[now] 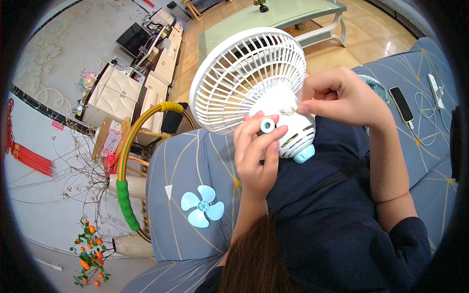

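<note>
A white fan [255,78] with a slatted round guard leans on my lap, its motor housing toward me. On the housing's lower end is a light-blue knob [305,154]. My left hand [256,156] is closed against the housing, with a small light-blue ring-shaped cap [267,126] held between its fingers. My right hand [342,97] is bent at the housing's upper right side, thumb and fingers pinched together; whatever they grip is hidden. Between the hands, a small white raised part sticks out of the housing. A light-blue fan blade [203,207] lies on the sofa to the left.
I sit on a grey-blue patterned sofa [171,161]. A hoop [128,195] with green and yellow wrapping leans at its left edge. To the right lie a phone [401,104] on a cable and a white power strip [435,92]. Beyond stands a glass-topped table [220,39].
</note>
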Demonstrator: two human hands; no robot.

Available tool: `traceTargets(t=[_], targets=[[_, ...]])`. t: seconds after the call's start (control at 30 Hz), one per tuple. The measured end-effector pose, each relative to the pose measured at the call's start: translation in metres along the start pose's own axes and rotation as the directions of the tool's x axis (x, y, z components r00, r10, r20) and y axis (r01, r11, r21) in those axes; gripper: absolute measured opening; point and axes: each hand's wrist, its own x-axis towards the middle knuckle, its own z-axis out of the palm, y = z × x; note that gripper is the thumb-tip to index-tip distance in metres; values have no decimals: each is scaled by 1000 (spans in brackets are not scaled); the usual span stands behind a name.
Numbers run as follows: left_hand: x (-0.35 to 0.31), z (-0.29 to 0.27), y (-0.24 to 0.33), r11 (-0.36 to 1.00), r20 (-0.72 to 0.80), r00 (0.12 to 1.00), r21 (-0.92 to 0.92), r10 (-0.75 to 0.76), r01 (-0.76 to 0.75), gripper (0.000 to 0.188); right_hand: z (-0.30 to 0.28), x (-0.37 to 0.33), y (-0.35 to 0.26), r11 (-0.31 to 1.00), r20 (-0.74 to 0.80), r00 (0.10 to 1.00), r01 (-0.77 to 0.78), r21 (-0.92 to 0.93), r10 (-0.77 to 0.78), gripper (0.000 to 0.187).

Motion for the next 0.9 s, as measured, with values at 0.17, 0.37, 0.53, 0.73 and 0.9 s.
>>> traceTargets(t=[0.17,0.37,0.53,0.73,0.9], targets=[[3,4,1,1000,7,1000,3,2,-2,18,3,1,0,988,-152,976,-153,17,154,20],[0,-1,-1,1000,-17,1000,3,6,-6,17,-1,-1,-7,998,20,999,-47,-34,48,18],[2,3,-2,1000,-6,1000,-3,2,-2,16,1,-2,7,998,-39,999,-32,53,34,18],[0,0,-3,1000,-25,999,-3,-22,22,15,5,0,4,998,-66,996,-49,37,52,17],[1,-1,-2,1000,-18,1000,1,-19,19,16,6,-2,3,997,-95,994,-52,-50,47,16]])
